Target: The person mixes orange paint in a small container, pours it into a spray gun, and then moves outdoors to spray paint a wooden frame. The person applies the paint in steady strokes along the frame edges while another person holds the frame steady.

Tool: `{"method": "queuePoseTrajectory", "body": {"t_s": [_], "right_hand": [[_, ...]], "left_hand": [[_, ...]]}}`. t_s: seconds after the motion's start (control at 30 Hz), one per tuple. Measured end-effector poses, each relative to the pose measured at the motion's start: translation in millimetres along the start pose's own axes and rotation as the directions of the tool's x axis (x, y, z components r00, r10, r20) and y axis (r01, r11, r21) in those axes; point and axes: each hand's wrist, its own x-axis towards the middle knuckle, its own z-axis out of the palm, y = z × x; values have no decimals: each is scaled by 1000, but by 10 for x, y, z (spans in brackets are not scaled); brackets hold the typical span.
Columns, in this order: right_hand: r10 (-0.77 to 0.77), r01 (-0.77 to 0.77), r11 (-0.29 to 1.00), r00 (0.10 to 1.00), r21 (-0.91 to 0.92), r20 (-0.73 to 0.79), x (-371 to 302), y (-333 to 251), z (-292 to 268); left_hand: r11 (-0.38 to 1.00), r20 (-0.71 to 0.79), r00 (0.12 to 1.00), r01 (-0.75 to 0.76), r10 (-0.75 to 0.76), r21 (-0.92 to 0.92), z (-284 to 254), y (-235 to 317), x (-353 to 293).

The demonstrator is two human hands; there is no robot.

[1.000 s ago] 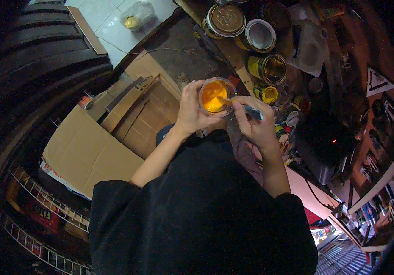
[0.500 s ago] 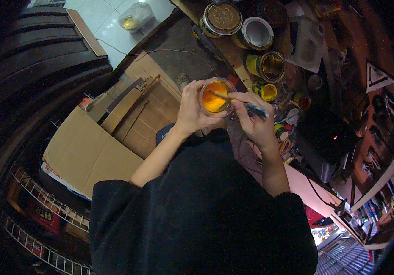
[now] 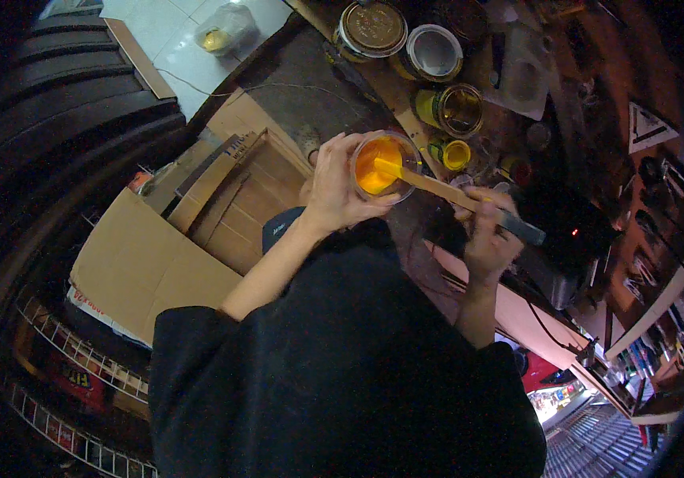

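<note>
My left hand (image 3: 332,182) is wrapped round a clear cup (image 3: 414,150) and holds it up in front of my chest. Inside the cup is orange-yellow paint (image 3: 370,171). In my right hand (image 3: 489,240), to the right of the cup, is a flat wooden stir stick (image 3: 437,189) with a blue-grey far end. The stick slants down leftward across the rim, and its paint-coated tip is over or in the paint; I cannot tell whether it touches the surface.
Paint cans stand at upper right: a lidded can (image 3: 372,28), a white-rimmed can (image 3: 434,52), a yellow-sided can (image 3: 457,110) and a small yellow can (image 3: 455,155). A translucent jug (image 3: 523,76) is beside them. Opened cardboard (image 3: 147,259) lies left; wire racks (image 3: 79,350) stand lower left.
My right hand has moved right and slightly down, away from the cup. More of the stick shows, including its yellow-coated lower part. My left hand still holds the cup, shifted slightly right.
</note>
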Motion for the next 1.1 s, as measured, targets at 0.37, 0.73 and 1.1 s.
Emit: {"method": "queuePoseTrajectory", "body": {"t_s": [0.37, 0.73, 1.1], "right_hand": [[227, -162, 958, 932, 236, -281, -134, -34, -479], [-96, 103, 989, 993, -103, 70, -131, -65, -249], [-247, 314, 933, 915, -177, 320, 106, 108, -112]], "left_hand": [[996, -6, 998, -69, 69, -48, 121, 202, 146], [986, 82, 983, -166, 166, -1, 166, 250, 165], [992, 117, 993, 28, -14, -125, 372, -3, -12]]}}
